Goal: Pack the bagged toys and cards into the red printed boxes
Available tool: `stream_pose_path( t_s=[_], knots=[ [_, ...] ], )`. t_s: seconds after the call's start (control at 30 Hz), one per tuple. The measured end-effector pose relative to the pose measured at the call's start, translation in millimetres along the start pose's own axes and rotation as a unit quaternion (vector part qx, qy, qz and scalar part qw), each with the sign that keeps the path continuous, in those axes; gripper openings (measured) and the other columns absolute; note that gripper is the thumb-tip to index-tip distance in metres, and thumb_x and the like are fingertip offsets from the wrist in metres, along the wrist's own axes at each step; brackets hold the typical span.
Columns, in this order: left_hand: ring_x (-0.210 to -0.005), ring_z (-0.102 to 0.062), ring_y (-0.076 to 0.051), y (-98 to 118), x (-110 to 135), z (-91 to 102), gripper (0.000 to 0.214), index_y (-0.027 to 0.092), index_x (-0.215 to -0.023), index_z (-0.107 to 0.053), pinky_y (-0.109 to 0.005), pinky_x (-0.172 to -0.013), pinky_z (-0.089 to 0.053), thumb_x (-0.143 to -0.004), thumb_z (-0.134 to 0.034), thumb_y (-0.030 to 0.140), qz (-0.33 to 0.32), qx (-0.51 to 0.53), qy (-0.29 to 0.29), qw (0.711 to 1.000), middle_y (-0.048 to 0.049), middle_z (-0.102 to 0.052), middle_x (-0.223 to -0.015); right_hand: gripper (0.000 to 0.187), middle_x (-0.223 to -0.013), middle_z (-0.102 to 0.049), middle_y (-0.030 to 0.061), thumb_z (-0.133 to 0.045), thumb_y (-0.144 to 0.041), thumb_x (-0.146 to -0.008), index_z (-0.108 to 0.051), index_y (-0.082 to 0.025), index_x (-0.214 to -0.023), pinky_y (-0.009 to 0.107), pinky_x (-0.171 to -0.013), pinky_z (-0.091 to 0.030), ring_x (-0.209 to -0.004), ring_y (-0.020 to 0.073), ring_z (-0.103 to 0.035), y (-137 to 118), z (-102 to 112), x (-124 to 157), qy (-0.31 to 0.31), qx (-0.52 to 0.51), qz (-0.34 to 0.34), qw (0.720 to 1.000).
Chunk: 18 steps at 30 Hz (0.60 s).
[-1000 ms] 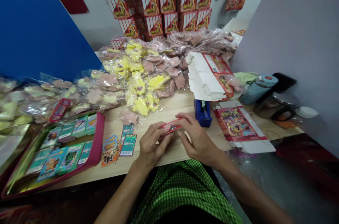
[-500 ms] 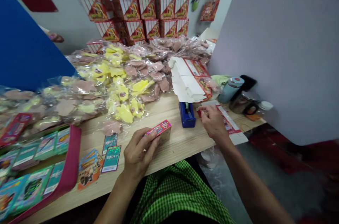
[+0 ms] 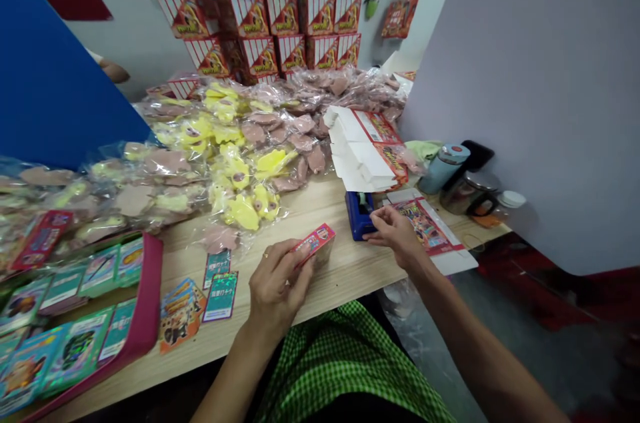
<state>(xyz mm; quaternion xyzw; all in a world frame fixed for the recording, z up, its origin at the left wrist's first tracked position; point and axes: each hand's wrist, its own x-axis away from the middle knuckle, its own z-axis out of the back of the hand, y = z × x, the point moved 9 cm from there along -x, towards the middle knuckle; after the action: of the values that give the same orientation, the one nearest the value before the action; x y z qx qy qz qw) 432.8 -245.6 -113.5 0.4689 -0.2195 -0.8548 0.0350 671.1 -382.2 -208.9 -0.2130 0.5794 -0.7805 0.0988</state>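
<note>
My left hand [image 3: 280,283] grips a small red-topped cardboard box [image 3: 318,240] between thumb and fingers, just over the table. A blue tape dispenser [image 3: 357,215] stands to the right of the box. At its right front, my right hand [image 3: 397,233] has thumb and fingertips closed together; whatever lies between them is too small to see. Under and beyond that hand lies a flat printed carton [image 3: 435,230]. Left of my left hand are teal cards [image 3: 220,296] and a fanned stack of orange picture cards [image 3: 183,316].
Bagged yellow and pinkish pieces [image 3: 245,206] heap along the back. An unfolded white-and-red carton [image 3: 363,150] sits behind the dispenser. A pink tray [image 3: 150,296] of cards occupies the left; a blue bottle [image 3: 443,170] and a metal mug [image 3: 470,193] stand right. Stacked red boxes [image 3: 285,10] rise behind.
My right hand has moved left and slightly down to the tape dispenser, its fingers now closed at the dispenser's front. My left hand still holds the box. The view has shifted slightly.
</note>
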Motion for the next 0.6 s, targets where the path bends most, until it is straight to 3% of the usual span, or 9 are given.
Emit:
stream_pose_path(
  t_s=[0.13,0.37,0.5,0.6],
  knots=[
    [-0.096,-0.07,-0.018,-3,-2,1.8,0.023,0.016,-0.111,-0.067,-0.03,-0.081,-0.061,-0.09,-0.067,0.007,0.011,0.006,-0.017,1.0,-0.009,-0.071,-0.11,0.021,-0.071,-0.061,0.0004,-0.061,-0.039,-0.077,-0.051,-0.021,-0.072,0.029,-0.062,-0.058,-0.069,0.0197,-0.071,10,0,3,0.008,0.02,0.035,0.999],
    [-0.092,-0.072,-0.017,-2,-7,4.8,0.017,0.017,-0.107,-0.068,-0.029,-0.08,-0.063,-0.092,-0.067,0.01,0.002,-0.008,-0.029,1.0,-0.0079,-0.072,-0.106,0.024,-0.07,-0.055,0.0034,-0.059,-0.036,-0.067,-0.046,-0.024,-0.051,0.037,-0.076,-0.05,-0.078,0.023,-0.056,28,12,9,0.095,0.114,0.13,0.98],
    [-0.099,-0.071,-0.019,5,-2,2.0,0.021,0.015,-0.11,-0.066,-0.032,-0.082,-0.063,-0.091,-0.067,0.008,-0.013,-0.034,-0.02,0.999,-0.0118,-0.071,-0.112,0.016,-0.088,-0.063,0.0093,-0.06,-0.031,-0.076,-0.054,-0.023,-0.063,0.038,-0.078,-0.049,-0.095,0.0274,-0.059,-6,19,46,0.103,0.135,0.2,0.965],
    [-0.098,-0.072,-0.019,7,0,0.4,0.024,0.016,-0.113,-0.066,-0.031,-0.081,-0.064,-0.09,-0.067,0.007,-0.016,-0.04,-0.018,0.999,-0.0116,-0.072,-0.112,0.013,-0.073,-0.063,0.0026,-0.057,-0.03,-0.089,-0.06,-0.022,-0.079,0.031,-0.063,-0.048,-0.068,0.0187,-0.06,-43,-6,84,-0.012,0.101,0.252,0.962]
  ],
)
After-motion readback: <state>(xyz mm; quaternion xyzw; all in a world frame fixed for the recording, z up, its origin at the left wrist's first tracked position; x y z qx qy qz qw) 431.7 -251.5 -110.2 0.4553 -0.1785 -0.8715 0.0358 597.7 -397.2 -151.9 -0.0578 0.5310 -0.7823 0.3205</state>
